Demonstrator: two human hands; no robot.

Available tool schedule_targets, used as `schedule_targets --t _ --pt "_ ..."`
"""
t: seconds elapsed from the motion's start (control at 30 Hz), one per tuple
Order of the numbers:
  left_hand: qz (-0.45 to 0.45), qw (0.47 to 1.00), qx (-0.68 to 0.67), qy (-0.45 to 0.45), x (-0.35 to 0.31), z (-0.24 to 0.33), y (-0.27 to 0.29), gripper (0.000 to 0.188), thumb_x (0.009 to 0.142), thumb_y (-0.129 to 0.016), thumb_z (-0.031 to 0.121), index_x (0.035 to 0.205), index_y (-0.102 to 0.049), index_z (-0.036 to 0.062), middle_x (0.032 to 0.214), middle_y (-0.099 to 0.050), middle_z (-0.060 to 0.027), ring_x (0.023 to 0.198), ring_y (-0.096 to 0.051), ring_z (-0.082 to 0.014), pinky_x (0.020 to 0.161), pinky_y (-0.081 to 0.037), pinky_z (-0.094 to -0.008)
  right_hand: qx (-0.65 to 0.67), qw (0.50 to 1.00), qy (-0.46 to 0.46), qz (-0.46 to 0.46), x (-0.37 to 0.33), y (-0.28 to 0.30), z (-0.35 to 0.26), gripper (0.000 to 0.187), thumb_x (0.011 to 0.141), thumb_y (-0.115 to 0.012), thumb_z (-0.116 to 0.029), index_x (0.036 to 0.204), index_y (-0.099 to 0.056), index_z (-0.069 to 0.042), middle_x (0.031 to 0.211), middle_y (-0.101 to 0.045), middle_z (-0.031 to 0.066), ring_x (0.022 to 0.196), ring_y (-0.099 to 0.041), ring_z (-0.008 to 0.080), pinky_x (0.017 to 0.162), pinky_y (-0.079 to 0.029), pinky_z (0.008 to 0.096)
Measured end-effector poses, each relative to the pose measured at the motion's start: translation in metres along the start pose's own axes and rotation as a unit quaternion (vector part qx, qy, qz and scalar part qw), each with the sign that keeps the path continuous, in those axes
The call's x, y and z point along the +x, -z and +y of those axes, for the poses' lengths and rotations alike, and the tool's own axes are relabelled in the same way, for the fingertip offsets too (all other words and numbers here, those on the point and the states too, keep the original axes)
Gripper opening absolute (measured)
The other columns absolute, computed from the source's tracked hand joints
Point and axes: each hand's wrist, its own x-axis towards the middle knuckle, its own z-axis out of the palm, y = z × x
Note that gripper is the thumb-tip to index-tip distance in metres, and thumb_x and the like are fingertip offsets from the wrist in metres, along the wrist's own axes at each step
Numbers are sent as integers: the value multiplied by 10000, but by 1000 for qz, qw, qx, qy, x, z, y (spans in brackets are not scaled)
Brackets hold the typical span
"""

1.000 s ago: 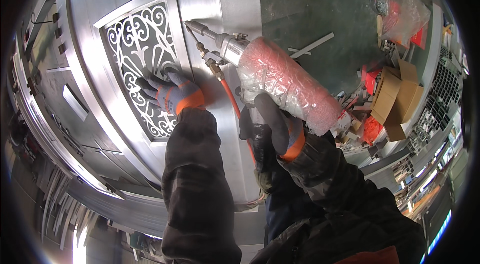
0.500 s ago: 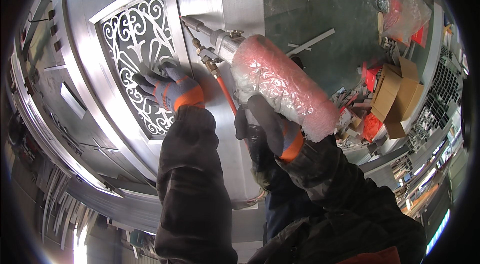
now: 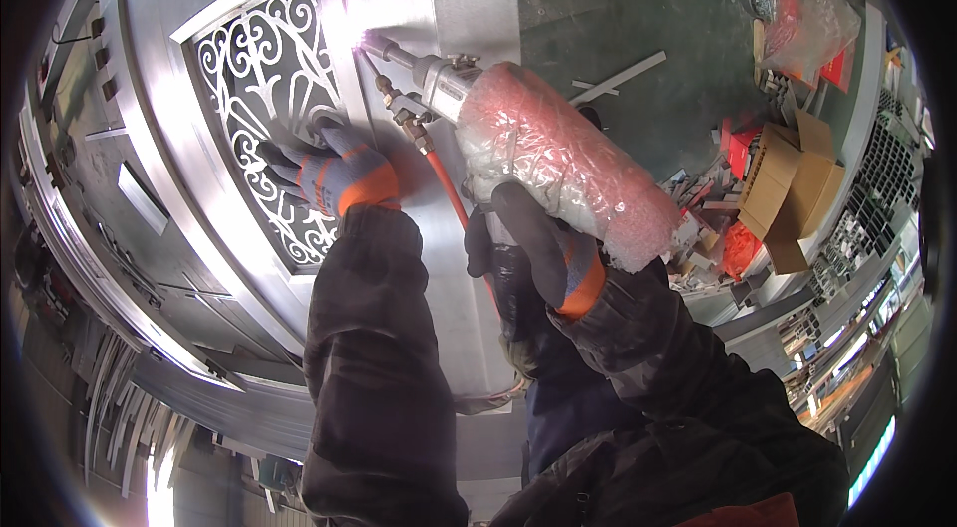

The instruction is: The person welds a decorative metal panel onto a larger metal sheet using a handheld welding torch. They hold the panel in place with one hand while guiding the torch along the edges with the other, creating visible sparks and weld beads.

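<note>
My right hand (image 3: 553, 253), in a dark grey and orange glove, is closed around the grip of a handheld laser welding gun (image 3: 454, 88). Its body is wrapped in pinkish bubble wrap (image 3: 558, 163), and a red hose (image 3: 447, 183) runs beneath it. At the nozzle tip a bright violet-white glow lights the frame edge of a metal door panel (image 3: 389, 228). My left hand (image 3: 344, 168), gloved alike, lies with fingers spread on the white scrollwork grille (image 3: 264, 78) set in the panel's rectangular frame. Its fingertips are partly lost against the dark opening.
At the right lie an open cardboard box (image 3: 788, 183), red packaging, clear plastic bags (image 3: 812, 23) and metal scraps. A pale metal strip (image 3: 628, 75) rests on the green surface. Long metal profiles (image 3: 130, 417) are stacked at lower left.
A bright glow has appeared at the gun's nozzle tip, where there was none before. The panel, gun and both hands have shifted slightly left in view.
</note>
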Motion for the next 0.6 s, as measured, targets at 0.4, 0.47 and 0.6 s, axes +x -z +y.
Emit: schedule_targets --t 0.4,0.47,0.6 --pt "-4 1000 -23 16 -1 4 1 670 990 -560 438 1560 -384 135 1627 -317 -154 1506 -291 -350 1213 -273 -465 58 998 -14 -18 -7 21 -6 509 1035 -530 -331 1323 -495 87 797 -663 133 668 -648 227 594 -515 338" --pt "11 1000 -17 3 -1 0 1 639 983 -571 423 1555 -412 186 1619 -322 -163 1497 -306 -356 1203 -295 -470 6 1000 -10 -11 -8 21 -11 489 1045 -493 -304 1328 -495 94 784 -670 138 672 -658 228 590 -520 338" --pt "9 1000 -24 -4 -2 2 3 625 988 -567 381 1556 -407 177 1620 -310 -177 1494 -308 -356 1202 -294 -464 -64 998 18 17 -1 10 -17 461 1041 -444 -269 1305 -513 102 729 -661 141 631 -651 217 577 -516 330"
